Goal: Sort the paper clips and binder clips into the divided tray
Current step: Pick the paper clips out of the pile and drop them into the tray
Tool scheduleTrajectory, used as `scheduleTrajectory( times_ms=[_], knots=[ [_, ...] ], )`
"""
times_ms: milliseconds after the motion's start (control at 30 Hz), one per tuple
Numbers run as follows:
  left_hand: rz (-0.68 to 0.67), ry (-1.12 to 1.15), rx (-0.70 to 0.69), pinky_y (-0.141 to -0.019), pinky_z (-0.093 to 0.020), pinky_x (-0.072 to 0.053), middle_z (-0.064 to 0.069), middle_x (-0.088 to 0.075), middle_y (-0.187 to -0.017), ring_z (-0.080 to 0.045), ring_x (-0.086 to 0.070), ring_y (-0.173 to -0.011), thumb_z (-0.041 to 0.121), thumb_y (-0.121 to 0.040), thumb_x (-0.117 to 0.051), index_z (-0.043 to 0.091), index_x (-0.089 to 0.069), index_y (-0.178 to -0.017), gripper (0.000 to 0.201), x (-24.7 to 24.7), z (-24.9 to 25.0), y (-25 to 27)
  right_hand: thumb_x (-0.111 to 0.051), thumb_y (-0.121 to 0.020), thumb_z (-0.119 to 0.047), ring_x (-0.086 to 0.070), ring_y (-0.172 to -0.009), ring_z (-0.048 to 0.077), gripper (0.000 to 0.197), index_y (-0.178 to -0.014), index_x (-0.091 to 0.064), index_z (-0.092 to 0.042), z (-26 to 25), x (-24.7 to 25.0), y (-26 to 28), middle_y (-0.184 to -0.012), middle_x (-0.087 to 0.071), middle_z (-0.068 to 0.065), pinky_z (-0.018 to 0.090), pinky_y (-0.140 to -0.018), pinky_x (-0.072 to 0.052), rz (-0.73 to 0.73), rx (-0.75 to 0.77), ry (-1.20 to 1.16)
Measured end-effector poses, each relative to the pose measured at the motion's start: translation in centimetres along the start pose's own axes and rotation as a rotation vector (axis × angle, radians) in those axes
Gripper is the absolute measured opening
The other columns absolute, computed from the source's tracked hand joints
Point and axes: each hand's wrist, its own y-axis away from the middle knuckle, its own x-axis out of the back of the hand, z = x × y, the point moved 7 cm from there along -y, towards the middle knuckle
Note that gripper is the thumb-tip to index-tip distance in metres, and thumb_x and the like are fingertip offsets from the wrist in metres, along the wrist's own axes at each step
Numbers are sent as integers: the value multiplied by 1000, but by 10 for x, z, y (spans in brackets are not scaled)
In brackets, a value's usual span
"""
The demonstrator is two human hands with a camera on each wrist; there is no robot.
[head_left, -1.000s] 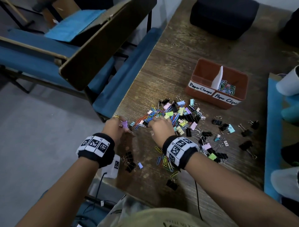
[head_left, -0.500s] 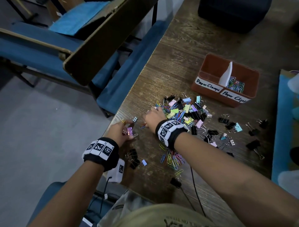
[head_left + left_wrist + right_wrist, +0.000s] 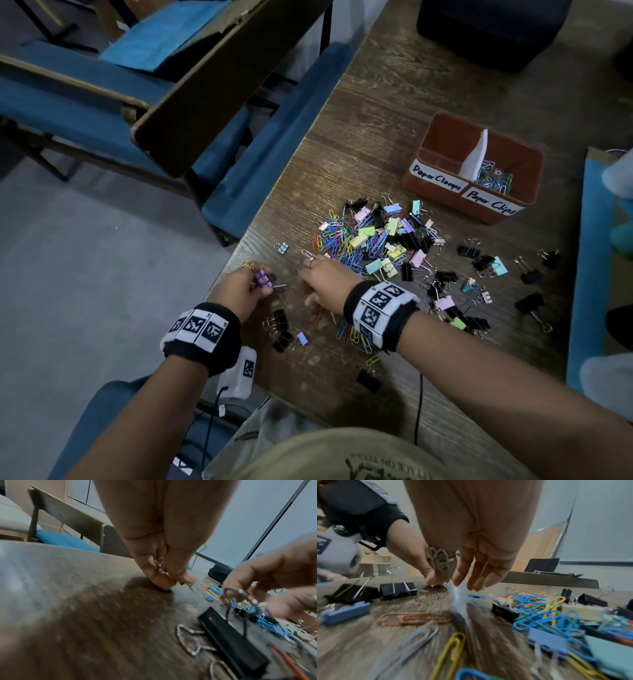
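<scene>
**Clips still heaped beside the tray**

The mixed heap of coloured wire paper clips and folded-metal binder clips lies on the grained wooden table, near the brown plastic divided tray. Left hand pinches purple binder clips. Right hand fingers hang straight, holding nothing.

- Black wristbands on both bare forearms, each ringed with white tiles bearing black square markers.
- Gold ring on the left hand; olive printed shirt.
</scene>
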Motion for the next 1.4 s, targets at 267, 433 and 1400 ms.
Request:
scheduleTrajectory(
  times_ms=[267,433,1400],
  knots=[
    [7,176,24,-53,-14,-33,-5,-58,-76,-18,-52,-71,15,-89,-59,0,-61,-89,15,-9,14,7,-67,-81,-4,-64,-98,25,48,-126,-56,-14,-7,2,-26,-110,-67,14,26,-88,-48,113,-121,-590],
    [-43,297,5,-68,-33,-49,-17,-66,-83,-24,-59,-74,8,-88,-59,-4,-62,-97,15,-17,17,7,-60,-84,6,-60,-56,7,19,-102,-66,6,11,-4,-15,-85,-69,23,18,-62,-52,207,-227,-888],
    [14,-64,28,-87,-32,-44,-10,-64,-103,-28,-59,-99,19,-89,-59,3,-61,-110,25,7,-6,7,-46,-89,-5,-58,-101,26,26,-107,-63,-7,-2,-30,11,-112,-63,9,37,-85,-47,-136,63,308]
  ],
)
